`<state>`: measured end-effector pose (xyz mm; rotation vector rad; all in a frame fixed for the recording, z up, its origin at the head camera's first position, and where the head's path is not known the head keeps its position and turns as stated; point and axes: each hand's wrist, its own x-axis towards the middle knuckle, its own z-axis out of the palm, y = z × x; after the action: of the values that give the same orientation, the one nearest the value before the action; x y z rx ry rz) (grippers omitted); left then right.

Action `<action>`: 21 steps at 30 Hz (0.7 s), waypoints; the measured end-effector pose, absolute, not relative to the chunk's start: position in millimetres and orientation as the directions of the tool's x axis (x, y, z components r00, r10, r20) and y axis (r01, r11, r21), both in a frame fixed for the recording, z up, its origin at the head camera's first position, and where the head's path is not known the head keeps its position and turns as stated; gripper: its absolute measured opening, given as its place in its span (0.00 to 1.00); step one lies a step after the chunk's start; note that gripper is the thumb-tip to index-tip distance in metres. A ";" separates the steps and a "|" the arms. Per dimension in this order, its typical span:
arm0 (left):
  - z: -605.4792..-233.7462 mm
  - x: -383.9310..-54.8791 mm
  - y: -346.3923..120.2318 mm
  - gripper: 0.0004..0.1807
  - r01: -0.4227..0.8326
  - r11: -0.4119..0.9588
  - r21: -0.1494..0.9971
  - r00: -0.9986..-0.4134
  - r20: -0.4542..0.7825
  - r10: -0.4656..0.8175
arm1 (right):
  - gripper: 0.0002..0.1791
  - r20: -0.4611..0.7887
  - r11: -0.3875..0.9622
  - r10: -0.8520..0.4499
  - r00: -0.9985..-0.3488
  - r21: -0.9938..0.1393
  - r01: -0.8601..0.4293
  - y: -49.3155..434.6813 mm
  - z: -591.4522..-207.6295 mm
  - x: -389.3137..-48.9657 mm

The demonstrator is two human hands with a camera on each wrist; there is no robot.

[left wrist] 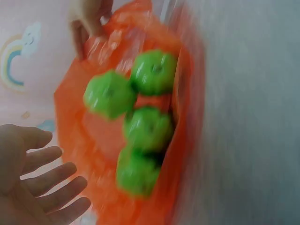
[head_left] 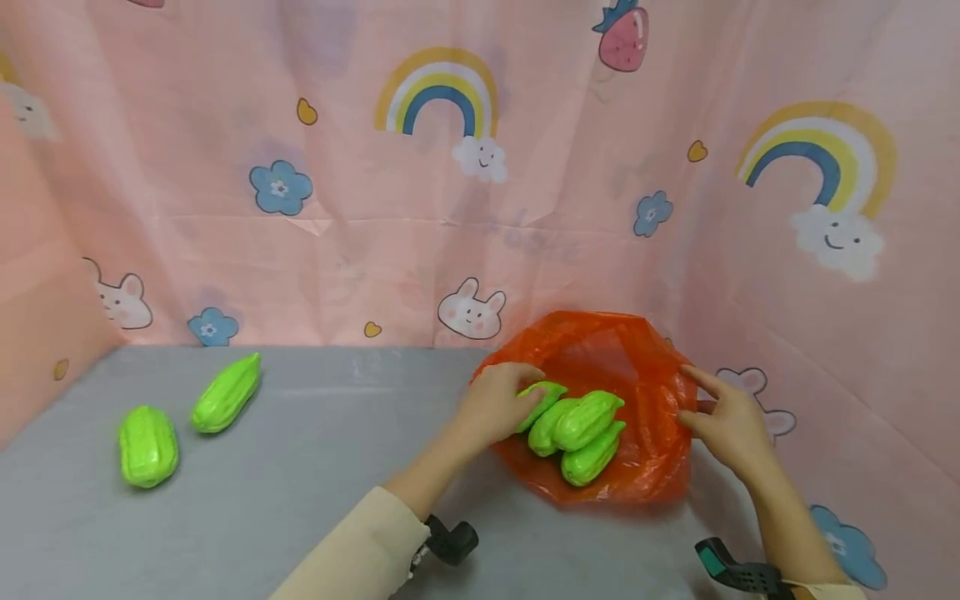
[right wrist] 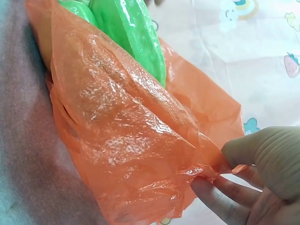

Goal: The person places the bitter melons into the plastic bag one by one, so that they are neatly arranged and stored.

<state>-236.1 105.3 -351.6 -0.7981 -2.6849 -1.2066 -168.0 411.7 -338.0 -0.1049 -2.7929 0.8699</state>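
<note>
An orange-red plastic bag lies on the table with its mouth toward me. Inside it are several bright green ridged gourds, their stem ends showing in the left wrist view. My left hand is at the left side of the mouth, over the leftmost gourd in the head view; the left wrist view shows its fingers spread and holding nothing. On the right, my right hand pinches the bag's edge between thumb and fingers, and the film bunches there in the right wrist view.
Two more green gourds stay on the grey table at the left: a stubby one and a longer one behind it. A pink printed cloth hangs behind the table and along both sides.
</note>
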 end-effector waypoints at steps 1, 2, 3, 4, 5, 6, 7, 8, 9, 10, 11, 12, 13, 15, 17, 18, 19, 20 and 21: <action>-351.0 -237.8 97.5 0.15 0.503 0.545 0.671 -0.856 0.298 0.422 | 0.38 0.184 0.825 0.131 -0.974 -0.565 0.004 411.7 -337.7 -167.9; -350.0 -239.4 89.5 0.15 0.502 0.544 0.673 -0.857 0.303 0.416 | 0.38 0.183 0.826 0.129 -0.975 -0.563 0.003 411.8 -337.4 -168.0; -349.2 -241.2 81.5 0.15 0.497 0.538 0.680 -0.860 0.305 0.410 | 0.38 0.184 0.827 0.126 -0.975 -0.562 0.002 411.8 -337.2 -168.1; -348.4 -242.8 73.2 0.15 0.493 0.535 0.686 -0.863 0.305 0.403 | 0.38 0.183 0.828 0.125 -0.975 -0.560 0.001 411.8 -337.0 -168.3; -348.0 -244.1 65.0 0.15 0.482 0.534 0.694 -0.868 0.299 0.395 | 0.38 0.181 0.829 0.123 -0.976 -0.559 0.001 411.7 -337.0 -168.5; -347.9 -245.5 56.8 0.16 0.474 0.532 0.702 -0.873 0.295 0.388 | 0.38 0.178 0.830 0.121 -0.977 -0.557 0.002 411.7 -337.0 -168.7; -347.7 -246.9 49.0 0.16 0.459 0.537 0.708 -0.881 0.285 0.377 | 0.38 0.172 0.830 0.120 -0.978 -0.557 0.004 411.6 -337.1 -169.0; -347.7 -248.4 41.3 0.16 0.445 0.544 0.711 -0.889 0.277 0.364 | 0.38 0.167 0.830 0.119 -0.979 -0.558 0.006 411.5 -337.3 -169.3; -347.6 -249.4 33.7 0.17 0.430 0.552 0.714 -0.897 0.268 0.352 | 0.38 0.163 0.831 0.120 -0.979 -0.557 0.009 411.5 -337.5 -169.7; -347.9 -250.6 26.3 0.17 0.421 0.563 0.711 -0.902 0.266 0.339 | 0.38 0.159 0.830 0.121 -0.980 -0.557 0.012 411.5 -337.9 -170.3; -348.2 -251.5 19.0 0.17 0.407 0.573 0.712 -0.910 0.260 0.324 | 0.38 0.154 0.830 0.121 -0.981 -0.558 0.015 411.4 -338.3 -170.7; -348.2 -252.0 11.9 0.17 0.397 0.582 0.710 -0.915 0.256 0.312 | 0.38 0.150 0.830 0.123 -0.981 -0.558 0.019 411.3 -338.8 -171.1; -347.9 -252.4 4.9 0.17 0.391 0.590 0.706 -0.918 0.255 0.303 | 0.38 0.148 0.831 0.124 -0.981 -0.557 0.020 411.0 -339.2 -171.3; -348.0 -253.2 -8.4 0.18 0.382 0.611 0.694 -0.923 0.257 0.285 | 0.38 0.147 0.830 0.121 -0.982 -0.558 0.019 410.5 -340.5 -171.7; -348.7 -254.2 -21.3 0.18 0.379 0.624 0.683 -0.925 0.263 0.274 | 0.38 0.142 0.829 0.120 -0.983 -0.559 0.020 410.0 -341.8 -172.0; -349.0 -254.4 -27.3 0.19 0.376 0.626 0.684 -0.927 0.262 0.270 | 0.38 0.142 0.829 0.119 -0.983 -0.559 0.019 409.8 -342.4 -172.1; -349.8 -254.9 -33.1 0.19 0.374 0.631 0.680 -0.928 0.265 0.263 | 0.38 0.142 0.829 0.116 -0.983 -0.559 0.017 409.7 -342.9 -172.3; -351.1 -255.7 -38.6 0.19 0.372 0.632 0.680 -0.928 0.269 0.257 | 0.38 0.141 0.828 0.114 -0.983 -0.560 0.016 409.7 -343.4 -172.6; -352.0 -255.9 -44.0 0.19 0.366 0.632 0.683 -0.931 0.266 0.251 | 0.38 0.142 0.829 0.113 -0.983 -0.560 0.015 409.8 -343.8 -172.9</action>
<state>-255.9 -44.0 -352.0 -0.5142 -2.7039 -1.1818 -172.9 409.8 -343.8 -0.0998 -2.8411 0.8673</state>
